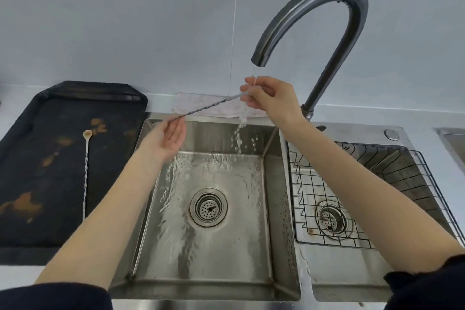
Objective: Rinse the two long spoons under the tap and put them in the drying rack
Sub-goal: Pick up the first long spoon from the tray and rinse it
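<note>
Held long twisted-stem metal spoon under curved steel tap: my left hand pinched stem end, right hand fingers gripped bowl end. Best rub bowl in stream, keep stem pinch firm.

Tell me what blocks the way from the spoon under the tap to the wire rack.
Nothing visible does. The spoon, held by both hands, hangs above the left basin; the wire rack sits open in the right basin, with only the low divider between.

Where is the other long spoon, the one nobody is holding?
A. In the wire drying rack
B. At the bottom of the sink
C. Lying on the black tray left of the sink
C: the second spoon lies flat on the stained black tray, left of the sink.
</note>
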Tool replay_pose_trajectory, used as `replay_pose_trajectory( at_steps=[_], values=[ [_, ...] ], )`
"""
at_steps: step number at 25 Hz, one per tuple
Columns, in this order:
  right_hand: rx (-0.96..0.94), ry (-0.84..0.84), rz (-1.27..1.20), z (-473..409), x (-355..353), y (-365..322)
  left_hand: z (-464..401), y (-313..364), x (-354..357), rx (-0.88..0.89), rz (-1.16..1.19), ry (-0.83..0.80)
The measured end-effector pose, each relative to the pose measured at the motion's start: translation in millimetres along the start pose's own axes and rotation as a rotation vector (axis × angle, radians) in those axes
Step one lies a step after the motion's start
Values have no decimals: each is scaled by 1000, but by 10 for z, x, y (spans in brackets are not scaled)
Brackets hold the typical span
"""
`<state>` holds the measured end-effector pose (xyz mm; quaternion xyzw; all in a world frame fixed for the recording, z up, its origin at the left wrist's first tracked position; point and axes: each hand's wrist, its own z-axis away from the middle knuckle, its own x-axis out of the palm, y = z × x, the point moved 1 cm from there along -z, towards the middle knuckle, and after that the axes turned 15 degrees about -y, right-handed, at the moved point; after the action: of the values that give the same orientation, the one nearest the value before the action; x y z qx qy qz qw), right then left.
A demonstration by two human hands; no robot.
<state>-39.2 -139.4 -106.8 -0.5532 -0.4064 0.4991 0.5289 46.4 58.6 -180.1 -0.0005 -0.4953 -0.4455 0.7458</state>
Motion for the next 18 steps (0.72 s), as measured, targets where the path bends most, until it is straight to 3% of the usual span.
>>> replay_pose_trajectory(
  at_steps=[4, 9, 18],
  values=[
    [184, 8, 331, 137, -50, 422, -40, -108, -182, 5, 40, 64],
    [368, -102, 593, 331, 41, 1050, -97, -231, -406, -99, -125, 91],
    [682, -274, 687, 458, 280, 1937, -226, -643, -1106, -376, -253, 248]
  ],
)
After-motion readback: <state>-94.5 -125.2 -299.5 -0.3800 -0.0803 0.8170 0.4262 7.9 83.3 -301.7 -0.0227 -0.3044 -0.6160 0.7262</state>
